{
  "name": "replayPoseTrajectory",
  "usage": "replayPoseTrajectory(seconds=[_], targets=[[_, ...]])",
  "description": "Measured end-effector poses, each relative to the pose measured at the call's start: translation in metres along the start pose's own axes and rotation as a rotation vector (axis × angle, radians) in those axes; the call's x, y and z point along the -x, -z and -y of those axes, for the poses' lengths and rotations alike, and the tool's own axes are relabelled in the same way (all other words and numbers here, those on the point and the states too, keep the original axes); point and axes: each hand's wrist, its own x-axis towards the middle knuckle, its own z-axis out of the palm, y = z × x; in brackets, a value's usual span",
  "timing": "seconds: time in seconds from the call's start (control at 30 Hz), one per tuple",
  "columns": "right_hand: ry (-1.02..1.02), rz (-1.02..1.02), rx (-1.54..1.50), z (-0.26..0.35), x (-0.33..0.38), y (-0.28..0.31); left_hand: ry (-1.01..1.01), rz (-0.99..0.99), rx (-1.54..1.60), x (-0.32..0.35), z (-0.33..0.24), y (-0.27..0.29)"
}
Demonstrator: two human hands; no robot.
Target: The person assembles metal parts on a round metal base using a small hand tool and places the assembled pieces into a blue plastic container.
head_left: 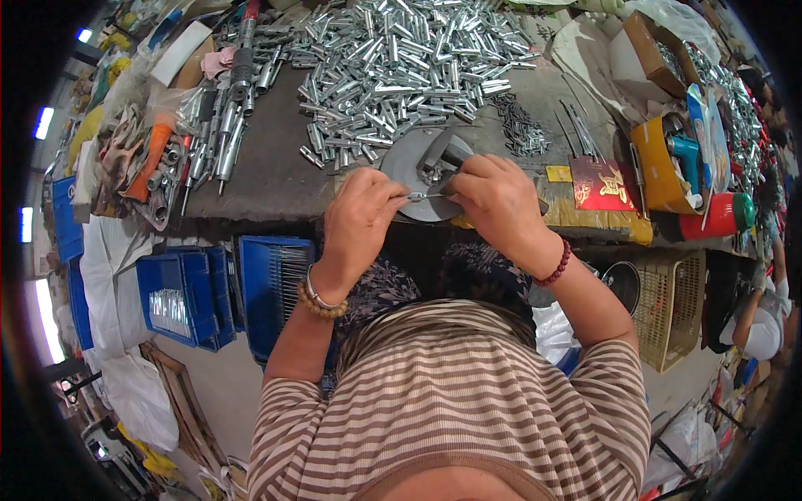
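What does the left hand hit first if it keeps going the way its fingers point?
Likely the right hand: the left hand points right along the thin metal rod both pinch over the grey round disc.

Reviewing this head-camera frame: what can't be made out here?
- Thin metal piece between the left hand and right hand: too small to identify; its ends sit under the fingers.
- Round grey disc on the workbench: its lower part is covered by both hands.
- Pile of silvery tubes: cut off at the top edge.
- Second person at the right: bent and darkened by the fisheye rim.
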Motion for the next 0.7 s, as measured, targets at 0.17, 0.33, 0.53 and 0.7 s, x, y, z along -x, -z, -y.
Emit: replayPoseTrajectory(seconds=[0.17, 0.33, 0.53, 0.7], targets=[[0.005, 0.004, 0.014, -0.001, 0.000, -0.011, -0.011, 0.012, 0.074, 0.001, 0.002, -0.002], [-0.069, -0.107, -0.043, 0.000, 0.001, -0.002, 0.006, 0.022, 0.069, 0.005, 0.005, -0.003], [-0.366, -0.131, 0.268, -0.059, -0.005, 0.036, -0.001, -0.007, 0.052, 0.006, 0.003, -0.005], [-0.328, -0.004, 0.326, -0.079, -0.009, 0.026, -0.006, -0.015, 0.039, 0.006, 0.003, -0.006]])
